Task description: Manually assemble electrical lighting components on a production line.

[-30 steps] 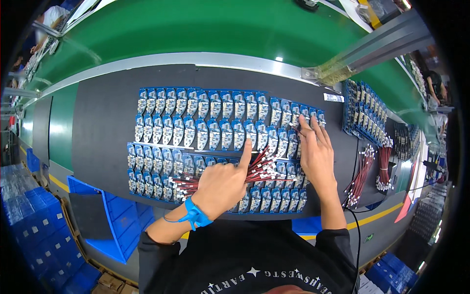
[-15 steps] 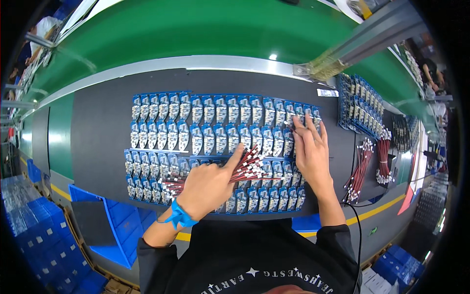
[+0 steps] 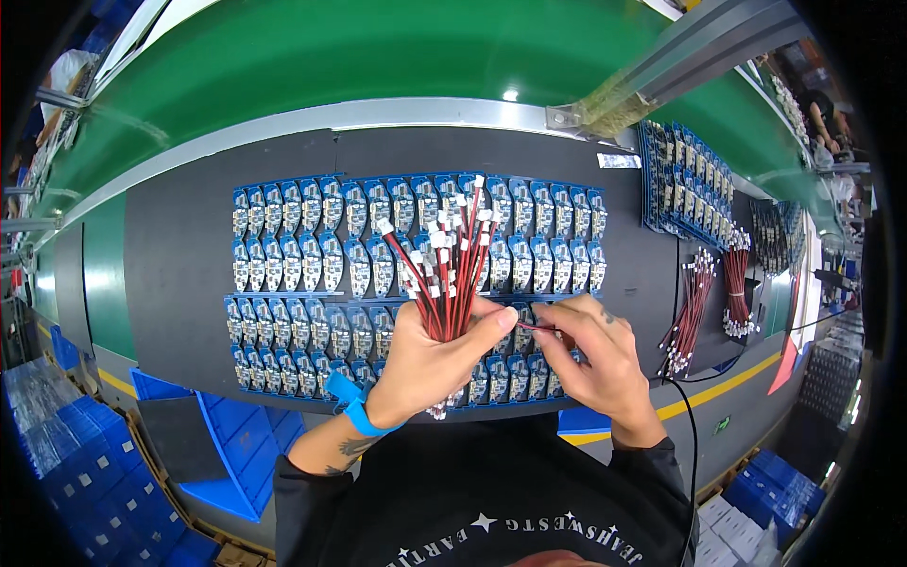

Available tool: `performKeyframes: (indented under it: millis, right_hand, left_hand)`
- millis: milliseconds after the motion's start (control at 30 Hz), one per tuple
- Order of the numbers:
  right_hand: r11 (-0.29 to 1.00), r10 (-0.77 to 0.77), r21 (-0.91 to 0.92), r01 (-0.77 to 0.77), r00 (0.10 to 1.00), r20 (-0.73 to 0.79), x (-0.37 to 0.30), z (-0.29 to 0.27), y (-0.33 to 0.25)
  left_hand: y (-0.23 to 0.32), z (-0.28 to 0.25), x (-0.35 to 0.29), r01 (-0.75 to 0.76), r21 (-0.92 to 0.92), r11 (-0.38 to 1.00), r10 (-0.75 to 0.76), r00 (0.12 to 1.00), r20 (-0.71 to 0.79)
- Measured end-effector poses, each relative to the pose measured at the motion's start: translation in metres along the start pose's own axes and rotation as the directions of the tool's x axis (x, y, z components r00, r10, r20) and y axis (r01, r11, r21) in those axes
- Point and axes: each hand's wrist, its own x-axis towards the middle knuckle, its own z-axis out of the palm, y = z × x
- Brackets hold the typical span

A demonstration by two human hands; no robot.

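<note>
A bundle of red and black wire leads with white plug ends (image 3: 460, 274) is gripped in my left hand (image 3: 430, 364); the plugs fan out away from me, and a few ends poke out below the fist. Close beside it, my right hand (image 3: 600, 357) pinches a single dark red lead (image 3: 539, 327) between thumb and finger, near my left thumb tip. Beneath both hands lie rows of small blue circuit boards (image 3: 293, 265) joined in panels on the black work mat (image 3: 179, 255). My hands and the bundle hide part of the lower rows.
Two more wire bundles lie at the right, one loose (image 3: 690, 312) and one tied (image 3: 737, 283). Stacked blue board panels (image 3: 685, 180) stand at the far right beside a metal post (image 3: 680, 71). A green conveyor belt (image 3: 378, 57) runs behind a metal rail. A blue bin (image 3: 236, 435) sits below left.
My left hand has lifted the wire bundle off the boards and turned it plugs-forward. My right hand has come back from the far right boards toward the left and now pinches one lead.
</note>
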Motion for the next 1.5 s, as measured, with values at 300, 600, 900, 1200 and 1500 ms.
performKeyframes:
  millis: [300, 600, 900, 1200, 1500]
  right_hand:
    - [0.964, -0.193, -0.182, 0.193, 0.981, 0.019, 0.0, -0.004, 0.006]
    - [0.802, 0.021, -0.595, -0.057, 0.998, -0.068, 0.032, -0.06, 0.091]
    - [0.68, 0.037, -0.726, 0.1, 0.985, 0.17, 0.047, -0.058, 0.102]
    - [0.538, 0.025, -0.802, 0.26, 0.946, 0.323, 0.07, -0.054, 0.093]
    - [0.485, -0.009, -0.797, 0.36, 0.913, 0.407, 0.073, -0.046, 0.097]
  left_hand:
    - [-0.017, 0.009, 0.004, 0.194, -0.186, 0.963, -0.181, 0.98, 0.083]
    - [-0.022, 0.008, -0.003, 0.295, -0.162, 0.942, -0.265, 0.946, 0.185]
    - [-0.035, 0.004, -0.006, 0.364, -0.197, 0.91, -0.318, 0.92, 0.228]
    - [-0.033, 0.002, -0.006, 0.343, -0.178, 0.922, -0.305, 0.929, 0.212]
    - [-0.035, -0.002, -0.005, 0.374, -0.226, 0.899, -0.319, 0.915, 0.246]
